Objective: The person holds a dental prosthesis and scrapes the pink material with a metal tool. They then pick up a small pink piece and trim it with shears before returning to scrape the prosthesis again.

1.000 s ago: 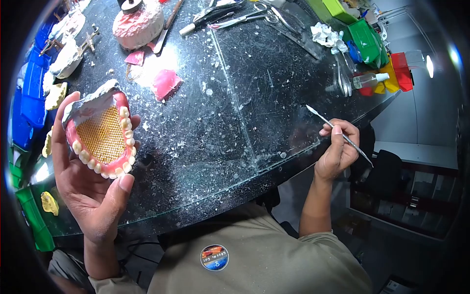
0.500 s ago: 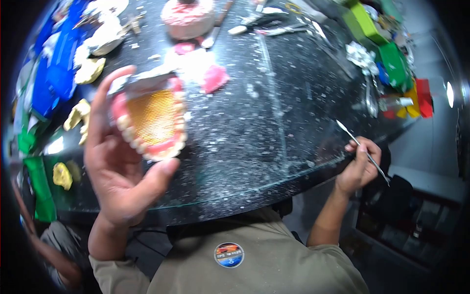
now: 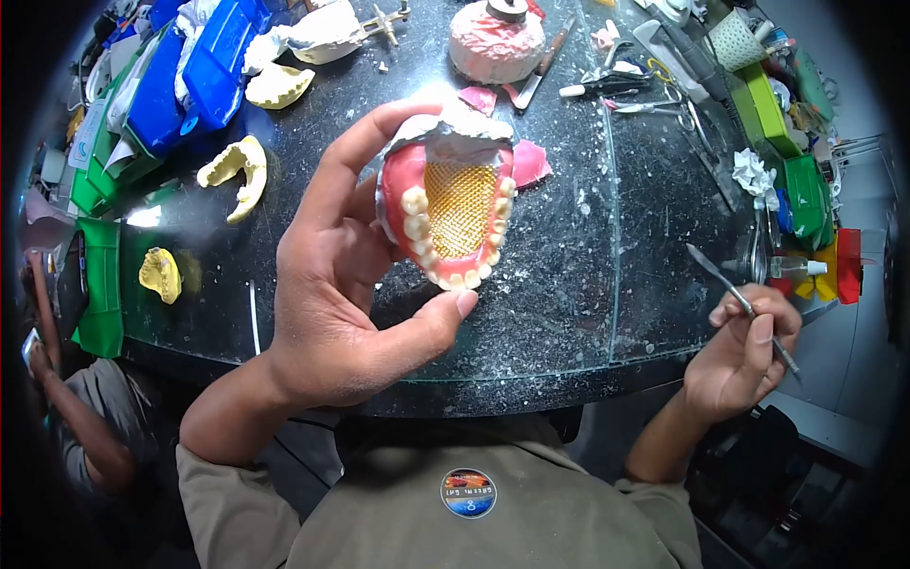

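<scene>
My left hand [image 3: 346, 284] grips a denture on a plaster cast [image 3: 462, 218] by its edges, thumb at the front teeth and fingers behind the white plaster. The denture has a pink base, cream teeth and a gold mesh palate that faces me. My right hand [image 3: 749, 351] is closed around a thin metal wax carver [image 3: 735, 289], its flat tip pointing up and left, apart from the denture. Behind the denture lies a piece of pink wax [image 3: 531, 164]. Yellow plaster casts [image 3: 242, 175] sit left of my left hand.
Blue bins [image 3: 223, 71] and green bins stand at the left. A pink-stained round pot [image 3: 496, 43] and a knife [image 3: 547, 62] are at the back. Pliers, scissors [image 3: 673, 85] and crumpled foil [image 3: 754, 175] lie right. White crumbs dot the black table. Another person's arm [image 3: 81, 422] shows at lower left.
The view has shifted, so the table things appear farther right. The denture is still in my left hand, now sharper and slightly turned. My right hand keeps the carver.
</scene>
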`<state>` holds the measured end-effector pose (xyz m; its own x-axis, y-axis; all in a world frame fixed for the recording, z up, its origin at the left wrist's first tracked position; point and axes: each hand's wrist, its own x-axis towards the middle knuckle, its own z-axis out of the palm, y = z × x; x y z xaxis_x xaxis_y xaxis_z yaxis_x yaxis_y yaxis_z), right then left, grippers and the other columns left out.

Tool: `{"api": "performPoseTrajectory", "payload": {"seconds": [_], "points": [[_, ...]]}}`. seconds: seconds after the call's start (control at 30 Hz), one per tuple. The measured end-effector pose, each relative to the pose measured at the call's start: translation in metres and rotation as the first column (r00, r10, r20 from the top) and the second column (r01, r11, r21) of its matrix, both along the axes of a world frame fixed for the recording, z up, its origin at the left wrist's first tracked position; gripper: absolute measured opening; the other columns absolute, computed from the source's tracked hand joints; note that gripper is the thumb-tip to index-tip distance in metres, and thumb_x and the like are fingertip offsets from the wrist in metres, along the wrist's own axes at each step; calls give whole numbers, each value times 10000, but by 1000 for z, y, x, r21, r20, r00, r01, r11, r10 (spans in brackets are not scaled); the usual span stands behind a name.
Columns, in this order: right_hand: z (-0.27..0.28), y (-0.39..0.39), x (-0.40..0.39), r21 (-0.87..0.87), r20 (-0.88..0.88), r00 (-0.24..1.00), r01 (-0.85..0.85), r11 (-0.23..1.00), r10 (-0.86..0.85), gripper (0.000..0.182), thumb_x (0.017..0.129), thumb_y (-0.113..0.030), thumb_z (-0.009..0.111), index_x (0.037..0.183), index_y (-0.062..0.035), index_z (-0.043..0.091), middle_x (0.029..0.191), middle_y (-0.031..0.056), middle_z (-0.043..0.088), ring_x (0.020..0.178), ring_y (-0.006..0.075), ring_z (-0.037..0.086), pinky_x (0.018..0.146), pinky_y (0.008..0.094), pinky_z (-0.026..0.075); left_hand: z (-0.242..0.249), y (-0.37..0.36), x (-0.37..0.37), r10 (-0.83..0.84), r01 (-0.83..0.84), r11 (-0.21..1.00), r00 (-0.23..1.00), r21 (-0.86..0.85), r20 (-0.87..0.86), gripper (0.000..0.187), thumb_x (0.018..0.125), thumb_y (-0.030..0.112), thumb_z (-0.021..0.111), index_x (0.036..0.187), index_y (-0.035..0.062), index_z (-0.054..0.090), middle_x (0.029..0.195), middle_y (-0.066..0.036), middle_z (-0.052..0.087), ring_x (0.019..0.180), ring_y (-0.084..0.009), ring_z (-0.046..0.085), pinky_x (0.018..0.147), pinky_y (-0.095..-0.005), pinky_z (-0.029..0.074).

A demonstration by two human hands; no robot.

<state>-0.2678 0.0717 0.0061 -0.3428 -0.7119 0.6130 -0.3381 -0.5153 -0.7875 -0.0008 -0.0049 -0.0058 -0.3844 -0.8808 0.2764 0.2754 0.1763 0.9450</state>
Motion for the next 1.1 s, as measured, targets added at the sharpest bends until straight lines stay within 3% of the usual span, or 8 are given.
{"api": "performPoseTrajectory", "payload": {"seconds": [0.1,0.17,0.23,0.47,1.1], "points": [[30,-29,37,34,-136,944,-300,953,301,197,850,-188,528,910,-5,483,737,138,550,579,155,519,521,233,416,-1,-1,1,-7,7,999,1000,-35,-10,877,599,-63,604,1344,-75,141,1224,-199,445,1147,-252,477,981,-338,367],[45,-46,48,101,-344,838,-416,904,424,205,892,-211,461,912,-8,480,717,124,506,554,144,457,524,257,375,0,-2,1,-4,3,1000,1000,-23,-12,877,598,-67,601,1344,-74,139,1231,-198,438,1154,-250,470,984,-337,363],[44,-57,58,79,-405,814,-423,903,416,213,888,-242,481,897,-29,488,684,103,510,529,134,460,508,257,375,1,-2,2,-1,1,1000,1000,3,-23,878,603,-63,605,1344,-74,132,1228,-196,441,1155,-248,469,987,-337,359],[21,-50,74,196,-158,920,-326,925,358,240,868,-286,528,864,-50,486,649,76,488,504,126,452,504,250,373,0,-1,3,5,-5,1000,1000,3,4,892,615,-29,629,1344,-69,116,1221,-209,446,1145,-249,479,972,-334,378],[17,-44,76,217,-129,929,-315,924,347,265,865,-312,545,842,-59,472,642,66,478,506,126,460,482,244,382,1,0,1,-17,17,1000,1000,-2,16,891,614,-23,620,1347,-63,115,1194,-205,478,1128,-252,499,964,-330,392]]}}
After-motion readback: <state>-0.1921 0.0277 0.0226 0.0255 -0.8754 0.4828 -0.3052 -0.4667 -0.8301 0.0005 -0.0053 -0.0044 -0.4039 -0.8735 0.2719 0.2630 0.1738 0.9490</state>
